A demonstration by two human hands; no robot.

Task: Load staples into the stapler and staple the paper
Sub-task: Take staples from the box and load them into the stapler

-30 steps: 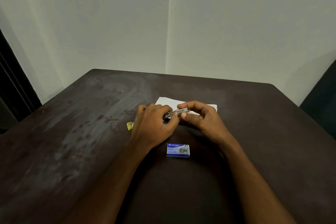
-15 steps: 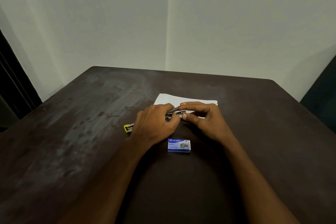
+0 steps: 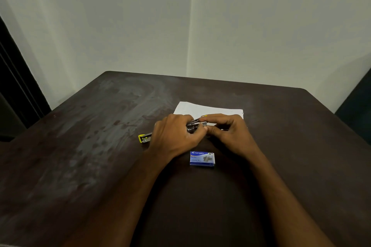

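A small metal stapler with yellow ends [image 3: 145, 138] lies across the middle of the dark table, its rear end sticking out to the left of my left hand [image 3: 176, 136]. That hand is closed over the stapler's body. My right hand [image 3: 226, 132] pinches the stapler's metal front end [image 3: 195, 123] between thumb and fingers. Whether a strip of staples sits under those fingers I cannot tell. White paper [image 3: 208, 109] lies flat just behind both hands. A blue box of staples [image 3: 202, 158] rests closed on the table in front of my hands.
The dark brown table [image 3: 100, 146] runs to pale walls at the back. A dark doorframe [image 3: 18, 90] stands at the left and a dark chair edge [image 3: 359, 106] at the right.
Both hands with the stapler have sunk slightly toward the table and stayed together at its front end. The view has shifted a little. Paper and box have not moved.
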